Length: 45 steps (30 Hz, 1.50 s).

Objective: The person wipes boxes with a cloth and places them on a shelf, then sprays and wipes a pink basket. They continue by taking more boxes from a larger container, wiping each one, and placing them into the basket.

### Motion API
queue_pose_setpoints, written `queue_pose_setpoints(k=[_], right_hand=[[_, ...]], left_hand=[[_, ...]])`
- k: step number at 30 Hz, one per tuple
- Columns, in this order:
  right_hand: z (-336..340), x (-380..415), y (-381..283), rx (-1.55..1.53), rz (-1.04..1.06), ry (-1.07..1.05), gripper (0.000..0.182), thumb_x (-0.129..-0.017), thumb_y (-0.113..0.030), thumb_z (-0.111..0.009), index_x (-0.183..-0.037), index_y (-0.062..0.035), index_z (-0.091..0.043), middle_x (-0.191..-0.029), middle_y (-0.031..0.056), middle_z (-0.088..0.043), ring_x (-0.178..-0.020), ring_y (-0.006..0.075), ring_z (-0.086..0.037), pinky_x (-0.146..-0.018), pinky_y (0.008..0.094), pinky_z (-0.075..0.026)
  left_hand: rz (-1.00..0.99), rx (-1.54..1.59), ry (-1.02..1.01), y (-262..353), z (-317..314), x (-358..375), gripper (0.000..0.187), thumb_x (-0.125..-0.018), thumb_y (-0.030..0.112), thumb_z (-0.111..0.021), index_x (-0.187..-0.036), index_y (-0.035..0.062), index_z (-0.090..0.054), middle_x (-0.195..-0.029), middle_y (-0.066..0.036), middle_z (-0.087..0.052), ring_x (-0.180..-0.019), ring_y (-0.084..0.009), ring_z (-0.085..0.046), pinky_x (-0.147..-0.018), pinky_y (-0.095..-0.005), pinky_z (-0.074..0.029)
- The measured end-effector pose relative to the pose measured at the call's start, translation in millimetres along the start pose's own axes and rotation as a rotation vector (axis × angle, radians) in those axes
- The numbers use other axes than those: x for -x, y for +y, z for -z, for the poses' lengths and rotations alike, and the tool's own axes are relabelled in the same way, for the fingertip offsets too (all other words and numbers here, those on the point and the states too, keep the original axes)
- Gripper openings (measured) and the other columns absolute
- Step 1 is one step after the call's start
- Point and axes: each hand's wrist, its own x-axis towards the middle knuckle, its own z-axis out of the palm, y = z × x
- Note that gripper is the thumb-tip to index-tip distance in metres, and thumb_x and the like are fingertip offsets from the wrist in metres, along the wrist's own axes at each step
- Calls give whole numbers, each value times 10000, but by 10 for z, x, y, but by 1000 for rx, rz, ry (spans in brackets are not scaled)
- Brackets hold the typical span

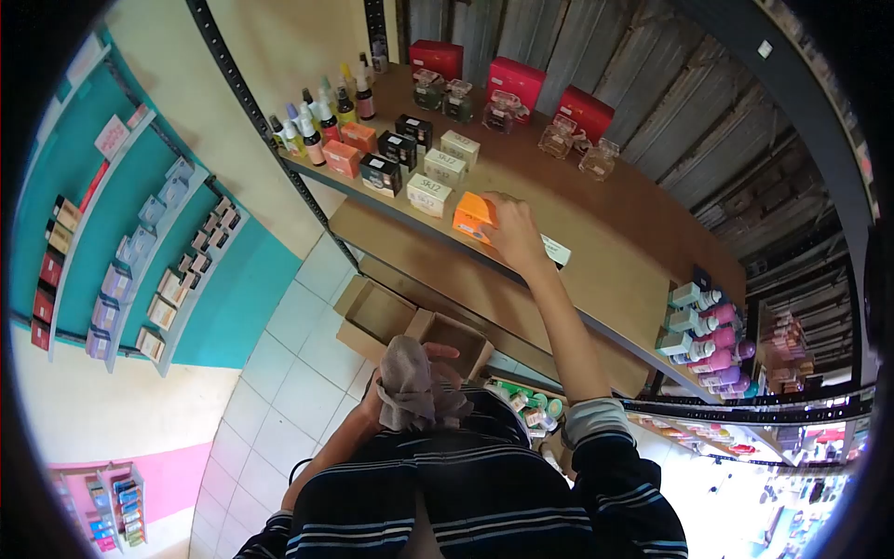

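Note:
On the shelf's front edge, my right hand (510, 231) is closed round an orange box (473, 216). Just left of that box is a row of cream boxes (429, 194), with black boxes (382, 173) beyond them. A pale box (556, 250) lies partly hidden behind my right wrist. My left hand (440, 365) is low in front of my body, wrapped round a crumpled grey cloth (410, 382); some of its fingers show beside the cloth.
Bottles (312, 140) and orange-pink boxes (342, 157) stand at the shelf's left end. Perfume bottles (498, 112) and red boxes (517, 82) line its back. Pink and purple bottles (715, 361) stand at the right end. Open cartons (377, 312) are below. Wall shelves (140, 205) hold boxes.

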Motion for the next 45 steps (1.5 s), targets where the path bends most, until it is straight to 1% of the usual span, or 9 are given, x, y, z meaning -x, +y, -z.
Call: queue_pose_setpoints(k=[10,17,22,26,31,38,41,43,45], right_hand=[[243,233,137,-15,-95,111,547,-588,-98,-694,-1089,25,-511,-992,220,-566,-937,375,-526,-825,374,-419],[315,522,350,44,-399,-136,421,-627,-66,-643,-1029,-15,-530,-1013,202,-548,-989,349,-491,-829,399,-410],[200,521,406,-37,-296,4,395,-631,-41,-634,-1014,-24,-539,-1006,185,-556,-982,337,-502,-821,404,-415],[233,858,55,185,-53,458,450,-622,-109,-684,-1042,-48,-534,-1038,148,-553,-997,324,-504,-850,399,-410],[-260,1752,-833,-610,-157,119,581,-671,-183,-716,-1183,-81,-459,-1186,121,-484,-1109,237,-457,-914,339,-372],[-1548,2699,-1726,-1273,-471,272,361,-718,-76,-591,-1066,-9,-526,-1018,110,-561,-993,177,-528,-877,286,-390],[-1994,3286,-1634,-978,-760,220,280,-700,-132,-594,-954,-13,-578,-876,127,-614,-866,207,-594,-773,307,-453],[-2280,3781,-1640,-377,-1001,-229,350,-672,-288,-628,-899,-25,-594,-788,157,-625,-799,257,-615,-688,354,-478],[-2502,4233,-1754,-261,-1022,-459,485,-639,-430,-634,-921,-37,-597,-876,159,-614,-844,265,-605,-706,362,-477]], left_hand=[[-18,13,-13,15,-13,47,564,-835,368,-519,-1211,-7,-327,-942,-158,-514,-499,-88,-477,-479,-167,-400],[-26,-177,-44,1,20,-13,585,-802,363,-525,-1197,-26,-340,-928,-129,-540,-799,-146,-525,-622,-213,-421],[61,-501,80,13,-41,7,764,-738,546,-511,-1193,-47,-352,-936,-117,-556,-876,-181,-524,-754,-264,-439],[90,-22,-25,-110,249,130,756,-745,569,-493,-1192,-29,-370,-970,-116,-544,-861,-184,-527,-764,-268,-442],[71,98,5,-223,374,399,676,-814,538,-424,-1199,-14,-359,-1010,-102,-523,-886,-180,-520,-773,-283,-444],[92,-521,562,-809,675,974,324,-888,224,-410,-1165,58,-382,-1002,-68,-507,-934,-158,-504,-816,-261,-402],[341,-859,263,-1097,1288,1368,330,-887,294,-387,-1152,98,-408,-1001,-65,-506,-924,-177,-537,-760,-294,-451],[463,-966,325,-1366,1619,1660,329,-846,309,-473,-1092,92,-444,-945,-87,-523,-863,-223,-569,-704,-337,-467],[677,-1812,-15,-1566,1975,2089,344,-805,330,-537,-1018,70,-464,-958,-129,-522,-853,-292,-564,-683,-387,-462]])
